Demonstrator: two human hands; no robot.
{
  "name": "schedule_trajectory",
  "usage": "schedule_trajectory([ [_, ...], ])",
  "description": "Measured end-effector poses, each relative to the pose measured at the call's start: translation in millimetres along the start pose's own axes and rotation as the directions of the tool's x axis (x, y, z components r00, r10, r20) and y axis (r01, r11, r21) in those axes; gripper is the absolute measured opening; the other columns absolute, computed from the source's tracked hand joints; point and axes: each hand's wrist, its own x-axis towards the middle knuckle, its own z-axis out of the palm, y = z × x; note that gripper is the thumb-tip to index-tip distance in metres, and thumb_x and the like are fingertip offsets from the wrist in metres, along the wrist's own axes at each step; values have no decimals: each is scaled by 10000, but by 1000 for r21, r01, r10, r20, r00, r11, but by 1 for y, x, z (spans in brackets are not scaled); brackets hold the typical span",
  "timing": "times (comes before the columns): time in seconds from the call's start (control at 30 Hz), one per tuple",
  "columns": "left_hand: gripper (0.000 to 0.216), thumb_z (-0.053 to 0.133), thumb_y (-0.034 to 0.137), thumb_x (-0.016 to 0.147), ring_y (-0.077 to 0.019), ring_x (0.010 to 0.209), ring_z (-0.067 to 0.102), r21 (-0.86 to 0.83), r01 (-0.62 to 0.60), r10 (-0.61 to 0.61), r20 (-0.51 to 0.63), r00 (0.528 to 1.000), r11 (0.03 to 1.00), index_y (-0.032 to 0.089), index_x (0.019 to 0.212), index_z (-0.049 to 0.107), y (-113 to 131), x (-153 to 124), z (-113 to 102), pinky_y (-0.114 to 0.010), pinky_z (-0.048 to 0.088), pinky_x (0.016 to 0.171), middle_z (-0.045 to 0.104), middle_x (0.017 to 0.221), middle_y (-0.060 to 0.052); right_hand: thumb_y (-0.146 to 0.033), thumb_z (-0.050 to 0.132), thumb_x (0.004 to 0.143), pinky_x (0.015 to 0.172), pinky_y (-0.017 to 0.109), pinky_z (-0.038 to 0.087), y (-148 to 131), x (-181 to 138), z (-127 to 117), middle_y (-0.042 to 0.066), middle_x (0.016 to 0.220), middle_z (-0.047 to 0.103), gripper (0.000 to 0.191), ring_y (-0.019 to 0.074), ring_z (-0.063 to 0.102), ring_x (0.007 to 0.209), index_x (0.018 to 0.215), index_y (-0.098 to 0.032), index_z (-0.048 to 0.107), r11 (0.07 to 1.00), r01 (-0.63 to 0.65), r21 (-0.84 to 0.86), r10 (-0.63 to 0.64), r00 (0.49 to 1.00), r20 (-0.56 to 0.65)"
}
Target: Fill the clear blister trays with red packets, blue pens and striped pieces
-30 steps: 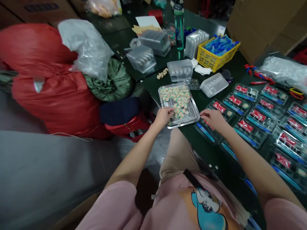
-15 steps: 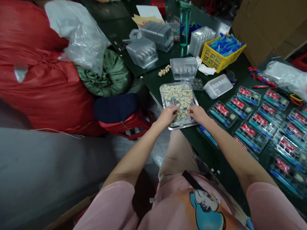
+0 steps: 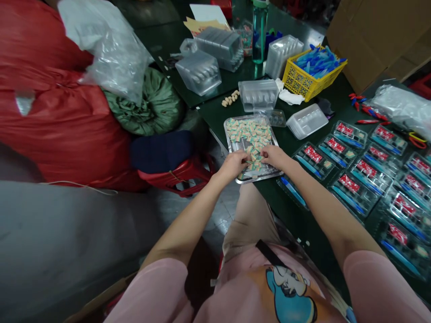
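Observation:
A shallow metal tray [image 3: 232, 146] at the table's near edge holds many small cream pieces with green edges [image 3: 251, 129]. My left hand [image 3: 235, 162] is over the tray's near left part, its fingers closed at the pieces. Opposite it, my right hand [image 3: 273, 157] reaches in from the right with thumb and fingertips pinched together among the pieces. Whatever either hand pinches is too small to make out. Just beyond the tray lie a clear plastic lid [image 3: 276, 118] and a stack of clear plastic trays [image 3: 258, 95].
To the right, rows of clear blister packs [image 3: 365, 168] hold red cards and blue pens. A yellow basket [image 3: 305, 83] of blue pens, a water bottle [image 3: 259, 33] and small beige pieces [image 3: 230, 98] stand farther back. Left are red sacks [image 3: 54, 121] and a red stool [image 3: 178, 177].
My right hand has shifted slightly left, closer to my left hand, over the pieces. My left hand stays nearly in place.

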Motion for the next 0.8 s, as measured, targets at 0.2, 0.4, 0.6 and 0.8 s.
schedule_trajectory([
  [0.2, 89, 721, 175, 687, -132, 679, 566, -282, 44, -93, -162, 982, 958, 168, 774, 701, 7, -7, 2, -244, 444, 652, 651, 758, -10, -111, 724, 713, 639, 213, 351, 5, -16, 8, -21, 712, 614, 112, 109, 515, 647, 767, -162, 641, 974, 64, 218, -37, 992, -124],
  [0.4, 202, 760, 257, 647, -122, 610, 578, -653, 173, -283, -66, 957, 737, 146, 804, 699, 22, -10, 7, -244, 467, 624, 653, 673, 9, -134, 705, 735, 703, 248, 437, 3, -38, 2, 18, 804, 668, 157, 136, 578, 699, 889, -163, 696, 927, 123, 354, -12, 953, -302],
  [0.6, 294, 826, 295, 573, -120, 619, 602, -758, 195, -365, -60, 929, 622, 136, 780, 693, 36, -8, 9, -228, 457, 606, 682, 692, 1, -141, 667, 745, 686, 263, 460, -7, -59, -12, 21, 809, 691, 131, 148, 603, 720, 866, -173, 709, 875, 179, 451, 36, 903, -429],
  [0.8, 366, 867, 328, 515, -134, 645, 624, -835, 184, -392, -40, 919, 518, 143, 783, 701, 43, -6, 14, -233, 461, 611, 696, 705, -8, -203, 680, 752, 663, 264, 453, -13, -69, -19, 17, 800, 673, 82, 145, 587, 708, 828, -181, 698, 846, 186, 500, 73, 888, -453],
])
